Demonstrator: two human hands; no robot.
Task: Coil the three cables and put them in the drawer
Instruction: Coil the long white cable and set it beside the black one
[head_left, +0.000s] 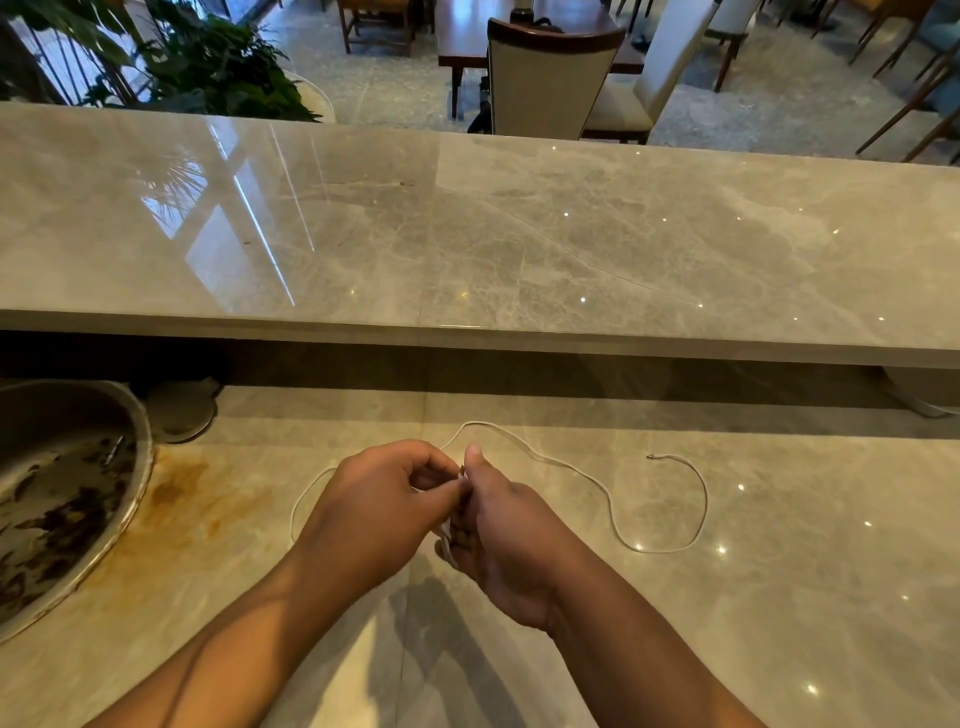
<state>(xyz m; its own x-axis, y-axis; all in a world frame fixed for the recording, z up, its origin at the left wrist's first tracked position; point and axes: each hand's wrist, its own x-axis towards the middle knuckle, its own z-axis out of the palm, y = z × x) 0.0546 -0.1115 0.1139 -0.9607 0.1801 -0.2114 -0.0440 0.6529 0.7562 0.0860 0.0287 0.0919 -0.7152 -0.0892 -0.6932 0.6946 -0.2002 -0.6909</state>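
Marble runs across nearly all I see. The raised bar slab (519, 234) is the largest piece, and its front edge overhangs a dark gap above the lower worktop (779, 597) where my hands are. To my right the worktop lies bare out to the frame edge, with only the cable's loop on it. To my left the room ends at the round rim of a metal sink (144, 467), whose basin is blotched with dark stains. A rusty smear (176, 483) spreads on the stone beside the rim, and a round metal cap (182, 410) sits near its far side.

My left hand (379, 509) and right hand (504, 535) meet at the middle, knuckles almost touching. Both are curled closed on the white cable (649, 551) — the left pinches it between thumb and fingertips, and the right grips it with the thumb raised and some white strands showing under its fingers. From the pinch the cable arcs away from me, snakes right in one wide open loop, and ends at a small metal plug (652, 457) lying on the stone. A second bend trails out left of my left wrist.
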